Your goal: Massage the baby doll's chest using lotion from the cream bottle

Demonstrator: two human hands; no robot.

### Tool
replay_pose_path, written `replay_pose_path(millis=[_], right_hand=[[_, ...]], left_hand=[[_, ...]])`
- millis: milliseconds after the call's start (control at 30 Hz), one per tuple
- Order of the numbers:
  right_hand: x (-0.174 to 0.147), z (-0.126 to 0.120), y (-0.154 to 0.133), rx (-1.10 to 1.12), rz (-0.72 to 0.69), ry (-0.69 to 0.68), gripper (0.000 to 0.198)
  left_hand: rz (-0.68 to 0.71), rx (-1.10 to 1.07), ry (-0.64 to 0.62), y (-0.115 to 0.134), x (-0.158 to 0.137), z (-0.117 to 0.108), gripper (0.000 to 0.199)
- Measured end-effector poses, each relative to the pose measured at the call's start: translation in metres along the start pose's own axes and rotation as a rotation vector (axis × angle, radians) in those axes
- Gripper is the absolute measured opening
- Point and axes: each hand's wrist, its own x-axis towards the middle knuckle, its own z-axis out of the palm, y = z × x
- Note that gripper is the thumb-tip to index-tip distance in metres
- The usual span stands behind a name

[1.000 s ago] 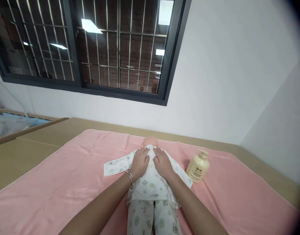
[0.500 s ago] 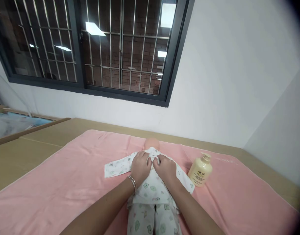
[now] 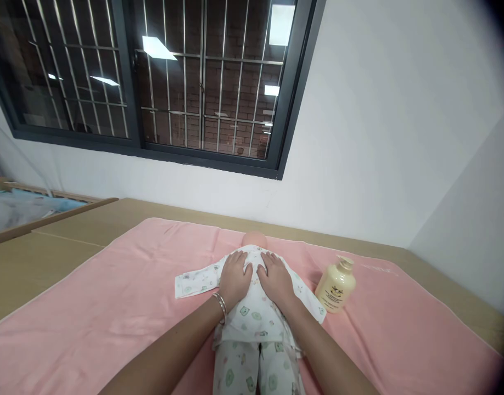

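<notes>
- The person's left hand (image 3: 235,278) lies flat and open, fingers extended, on the upper front of a white printed shirt (image 3: 252,307), gripping nothing
- The right hand (image 3: 275,278) rests beside it in the same way, palm down and spread, with nothing in its grasp; the two thumbs point toward each other, slightly apart
- The shirt is on a doll (image 3: 254,239) stretched out on a pink cloth (image 3: 112,307), its head toward the window (image 3: 205,150), with matching trousers (image 3: 235,367) nearest the person
- Just beside the sleeve on the right stands a cream pump bottle (image 3: 336,284); its label carries a dark emblem above small lines of print, too blurred to read
- Pale lettering (image 3: 378,268) near the cloth's far right edge cannot be made out
</notes>
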Motion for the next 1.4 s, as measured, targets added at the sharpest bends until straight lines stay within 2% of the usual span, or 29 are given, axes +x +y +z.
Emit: replay_pose_path(millis=[733,1000,1267,1400], right_hand=[[0.000,-0.001,0.000,-0.023,-0.039,-0.001,0.047],[0.001,-0.005,0.004,0.005,-0.014,-0.073,0.052],[0.003,-0.001,0.002,-0.002,-0.010,-0.052,0.053],[0.006,-0.001,-0.004,-0.021,-0.015,-0.078,0.051]], left_hand=[[-0.010,-0.039,0.021,0.002,-0.001,-0.002,0.035],[-0.021,0.107,0.111,0.009,-0.008,-0.007,0.032],[0.024,0.017,0.003,-0.003,0.002,-0.002,0.035],[0.074,-0.004,0.005,-0.004,0.005,-0.003,0.034]])
